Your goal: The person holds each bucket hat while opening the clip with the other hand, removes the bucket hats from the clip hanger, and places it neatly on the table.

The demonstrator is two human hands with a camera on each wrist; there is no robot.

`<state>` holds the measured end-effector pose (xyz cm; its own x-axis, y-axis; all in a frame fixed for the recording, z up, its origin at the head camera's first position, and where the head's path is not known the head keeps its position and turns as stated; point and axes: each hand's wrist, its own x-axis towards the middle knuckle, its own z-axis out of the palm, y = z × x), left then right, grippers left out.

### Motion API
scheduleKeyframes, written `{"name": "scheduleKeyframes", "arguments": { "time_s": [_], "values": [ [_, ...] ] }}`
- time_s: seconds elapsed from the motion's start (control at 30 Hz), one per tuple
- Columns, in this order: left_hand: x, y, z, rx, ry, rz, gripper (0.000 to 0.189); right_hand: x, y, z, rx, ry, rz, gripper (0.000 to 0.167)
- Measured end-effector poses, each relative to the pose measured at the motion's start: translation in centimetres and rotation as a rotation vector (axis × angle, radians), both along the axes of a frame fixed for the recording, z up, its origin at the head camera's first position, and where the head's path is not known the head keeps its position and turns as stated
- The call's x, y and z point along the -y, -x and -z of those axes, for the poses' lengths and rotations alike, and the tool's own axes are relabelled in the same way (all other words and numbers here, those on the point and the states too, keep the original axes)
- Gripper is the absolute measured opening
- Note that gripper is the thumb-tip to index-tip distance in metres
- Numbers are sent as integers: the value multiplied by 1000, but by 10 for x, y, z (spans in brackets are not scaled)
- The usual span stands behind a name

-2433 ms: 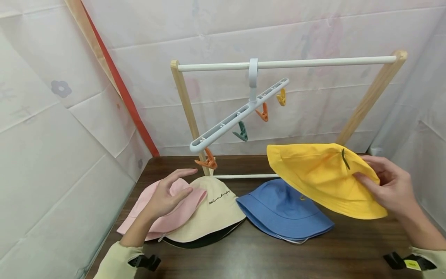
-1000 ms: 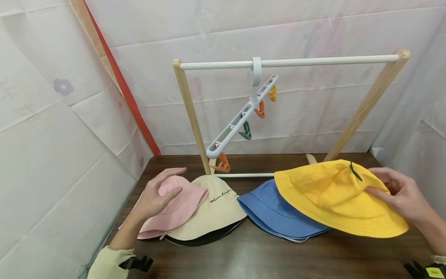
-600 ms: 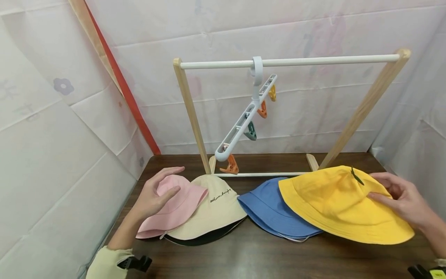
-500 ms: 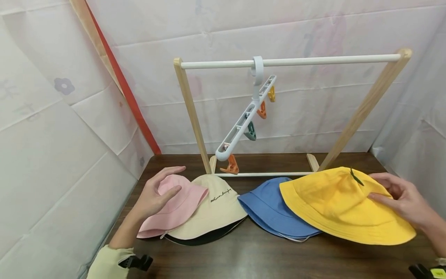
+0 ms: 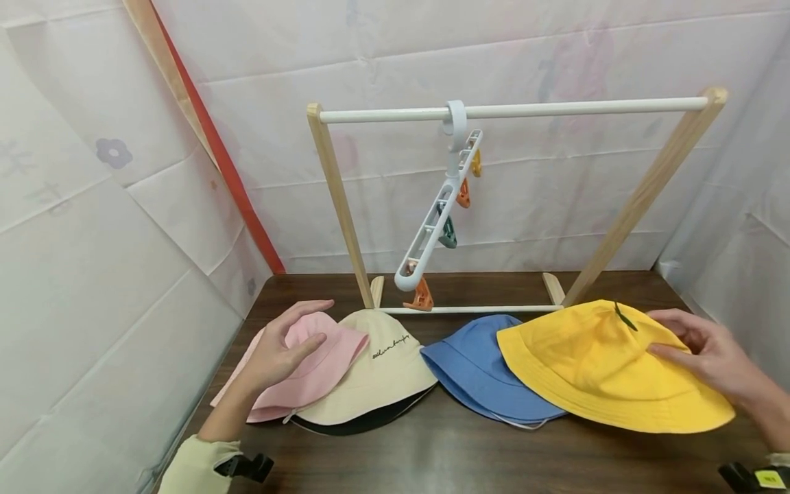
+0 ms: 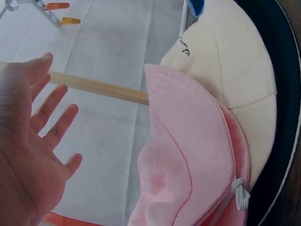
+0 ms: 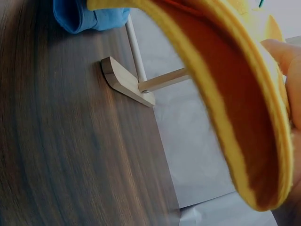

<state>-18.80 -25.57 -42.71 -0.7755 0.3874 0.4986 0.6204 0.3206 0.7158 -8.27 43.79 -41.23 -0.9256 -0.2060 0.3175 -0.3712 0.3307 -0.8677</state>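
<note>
My right hand [image 5: 710,350] pinches the crown of a yellow bucket hat [image 5: 611,370] with a small green stem on top. In the right wrist view the underside of its brim [image 7: 230,94] shows over the table's right part. The yellow hat overlaps a blue bucket hat [image 5: 487,370] in the head view. My left hand [image 5: 278,353] hovers over a pink bucket hat [image 5: 327,357], fingers relaxed and apart, holding nothing; the left wrist view shows a gap between hand and pink hat. Beside it lies a cream hat [image 5: 389,370] with black lettering, its dark underside showing.
A wooden rack with a white top rail [image 5: 555,108] stands behind the hats. From it hangs a pale clip hanger [image 5: 432,226] with orange, green and yellow clips [image 5: 447,233]. The dark wooden table [image 5: 426,456] meets white cloth walls [image 5: 123,274] at the sides and back.
My right hand has lowered the yellow hat and shifted it right, toward the table. The hanger has turned on its hook, its near end swinging right. My left hand drifted slightly left and stayed empty.
</note>
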Motion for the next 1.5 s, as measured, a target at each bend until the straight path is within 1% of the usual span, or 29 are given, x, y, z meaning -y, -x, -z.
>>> {"name": "scheduleKeyframes", "arguments": {
  "time_s": [0.1, 0.17, 0.47, 0.57, 0.77, 0.93, 1.07, 1.13, 1.2, 1.33, 1.47, 1.5],
  "values": [
    [0, 0, 2, -5, 1, -4, 55, 0, 1, 1, -4, -116, 67, 69],
    [0, 0, 2, -7, 2, -11, 55, 0, 2, 1, -8, -161, 98, 69],
    [3, 0, 6, -22, 27, -37, 57, 0, 11, 4, -99, -224, 140, 65],
    [4, 0, 6, -23, 38, -44, 57, -1, 13, 4, -104, -265, 176, 63],
    [7, 1, 9, -26, 59, -75, 55, -1, 19, 5, -65, -347, 217, 52],
    [8, 0, 10, -18, 67, -87, 55, -4, 22, 8, -79, -383, 233, 49],
    [10, -1, 10, -20, 77, -104, 57, -6, 24, 11, -87, -392, 239, 46],
    [11, -1, 11, -19, 85, -115, 58, -8, 25, 12, -82, -396, 246, 45],
    [12, -1, 12, -19, 94, -125, 58, -9, 25, 14, -56, -395, 247, 46],
    [15, 0, 13, -22, 98, -127, 56, -15, 25, 19, -24, -382, 229, 51],
    [16, 0, 15, -19, 89, -122, 55, -19, 25, 23, -36, -362, 199, 62],
    [15, 0, 16, -19, 84, -117, 55, -20, 26, 24, -36, -362, 199, 63]
  ]
}}
